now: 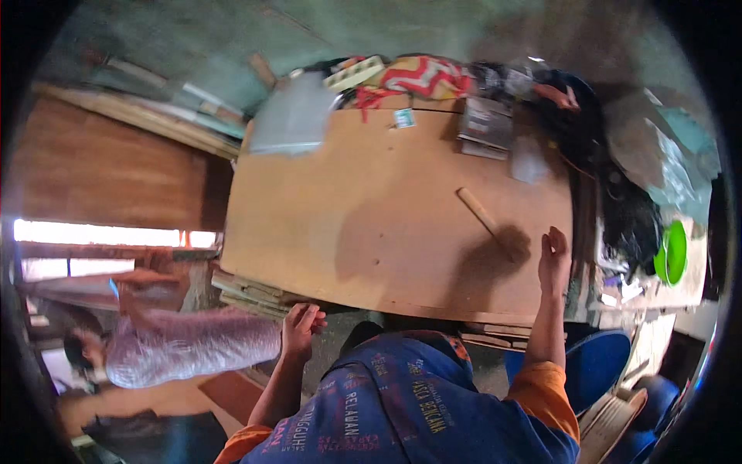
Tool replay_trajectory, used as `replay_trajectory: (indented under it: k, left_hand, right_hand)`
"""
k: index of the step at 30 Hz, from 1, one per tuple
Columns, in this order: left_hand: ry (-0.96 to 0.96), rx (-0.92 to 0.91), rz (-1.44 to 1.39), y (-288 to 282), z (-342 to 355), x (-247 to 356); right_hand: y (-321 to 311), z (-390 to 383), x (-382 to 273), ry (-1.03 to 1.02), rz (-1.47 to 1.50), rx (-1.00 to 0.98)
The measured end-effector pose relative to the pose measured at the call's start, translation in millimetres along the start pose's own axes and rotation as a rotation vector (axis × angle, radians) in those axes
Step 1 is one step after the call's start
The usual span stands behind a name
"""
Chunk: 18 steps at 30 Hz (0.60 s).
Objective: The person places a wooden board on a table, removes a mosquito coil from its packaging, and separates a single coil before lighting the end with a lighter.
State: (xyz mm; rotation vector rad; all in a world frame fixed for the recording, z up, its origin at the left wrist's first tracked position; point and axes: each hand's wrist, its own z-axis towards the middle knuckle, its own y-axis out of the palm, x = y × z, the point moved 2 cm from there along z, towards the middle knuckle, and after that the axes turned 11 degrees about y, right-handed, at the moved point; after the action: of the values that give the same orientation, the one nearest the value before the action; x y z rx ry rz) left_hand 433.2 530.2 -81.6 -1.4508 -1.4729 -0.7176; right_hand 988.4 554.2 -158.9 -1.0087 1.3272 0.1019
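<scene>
A tan wooden board (402, 201) forms the work surface in front of me. On its right half lies a light wooden stick (478, 207), its lower end in shadow and unclear. My right hand (553, 259) is above the board's right edge, just right of the stick, open with loosely bent fingers and nothing visible in it. My left hand (301, 329) hangs just off the near edge, open with slightly curled fingers and nothing visible in it.
A translucent sheet (286, 116), red patterned cloth (421, 76) and grey packets (483, 124) line the far side. Black bags (626, 224) and a green basin (672, 251) sit right, above a blue barrel (583, 371). Another person (178, 348) in patterned clothing is at lower left.
</scene>
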Motion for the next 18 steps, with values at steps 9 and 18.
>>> replay_trajectory:
  k: [9,18]
  left_hand:
    - [-0.016,0.106,-0.022,-149.2,-21.8,-59.2]
    - [-0.113,0.187,-0.066,-305.6,-44.6,-173.9]
  right_hand:
    - [97.6,-96.3,-57.3,-0.098,-0.013,-0.176]
    - [144.9,-249.5,-121.0,-0.229,-0.124,-0.248]
